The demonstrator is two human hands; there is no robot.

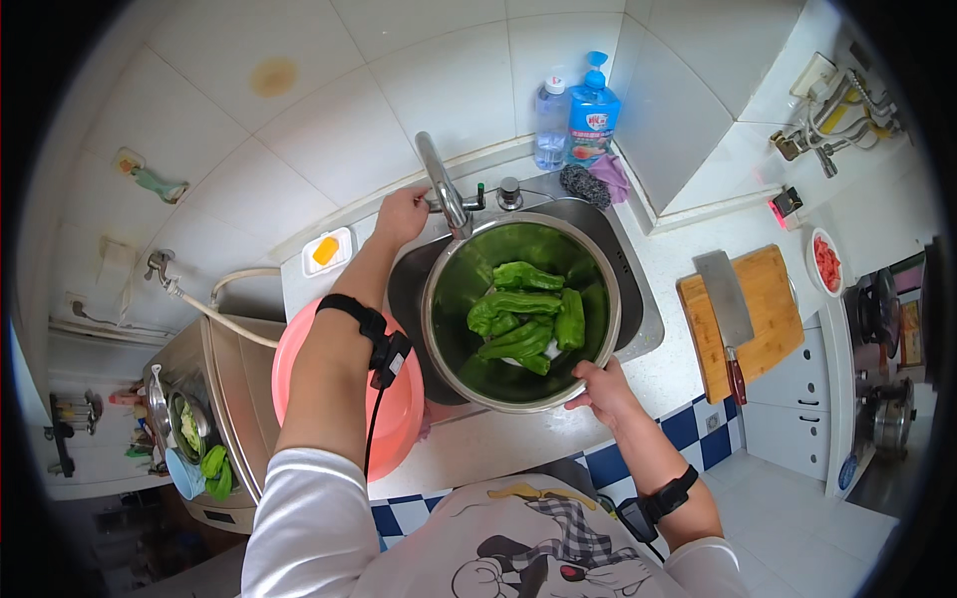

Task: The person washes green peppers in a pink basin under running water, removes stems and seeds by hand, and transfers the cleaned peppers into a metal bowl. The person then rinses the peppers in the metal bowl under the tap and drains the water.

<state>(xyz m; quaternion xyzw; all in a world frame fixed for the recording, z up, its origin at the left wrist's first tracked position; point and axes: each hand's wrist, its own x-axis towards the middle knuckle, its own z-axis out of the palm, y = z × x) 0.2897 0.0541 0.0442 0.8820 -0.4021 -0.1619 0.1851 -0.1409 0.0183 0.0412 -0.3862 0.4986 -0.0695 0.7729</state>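
Note:
A large stainless steel bowl (pixel 522 398) sits over the metal sink (pixel 650 329), with several green peppers (pixel 523 310) lying at its bottom. My right hand (pixel 604 389) grips the bowl's near right rim, thumb over the edge. My left hand (pixel 404 215) is at the lever on the left side of the chrome faucet (pixel 441 176), its fingers closed about the end. The faucet's spout reaches over the bowl's far rim. Whether water runs cannot be made out.
Left of the sink stand a pink basin (pixel 407 426) and a soap dish (pixel 344 263). A cleaver (pixel 725 299) lies on a wooden cutting board (pixel 770 314) at right, near a bowl of red pieces (pixel 826 265). Blue dish soap (pixel 594 112) and a steel scourer (pixel 585 187) are behind the sink.

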